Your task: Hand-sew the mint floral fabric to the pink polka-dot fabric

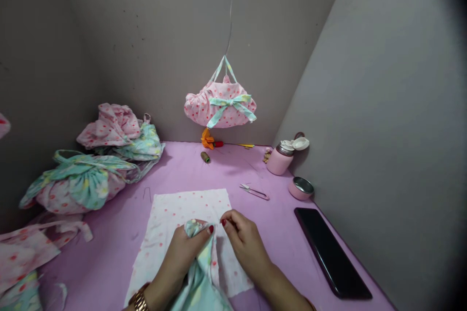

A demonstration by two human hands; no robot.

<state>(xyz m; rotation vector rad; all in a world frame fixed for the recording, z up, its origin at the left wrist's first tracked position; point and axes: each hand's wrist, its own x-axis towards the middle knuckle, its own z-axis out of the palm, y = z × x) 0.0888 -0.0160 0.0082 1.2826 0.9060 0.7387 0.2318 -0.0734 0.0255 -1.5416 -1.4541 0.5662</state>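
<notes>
My left hand (178, 251) is closed on a piece of mint-green patterned fabric (202, 279), thumb on top near its upper edge. A strip of pink dotted cloth shows along the fabric's right side. Just right of that edge, my right hand (246, 243) is pinched, thumb against forefinger; whatever is between the fingertips is too small to make out. Beneath both hands, a pale cloth with red dots (164, 226) lies flat on the table. Thread snips (254, 191) rest beyond my right hand.
Sewn fabric bags (82, 182) are heaped at the left, and a pink dotted bag (222, 107) hangs ahead. A pink flask (280, 159), its cup (301, 188) and a black phone (330, 250) stand or lie at right. A thread spool (205, 157) lies farther back.
</notes>
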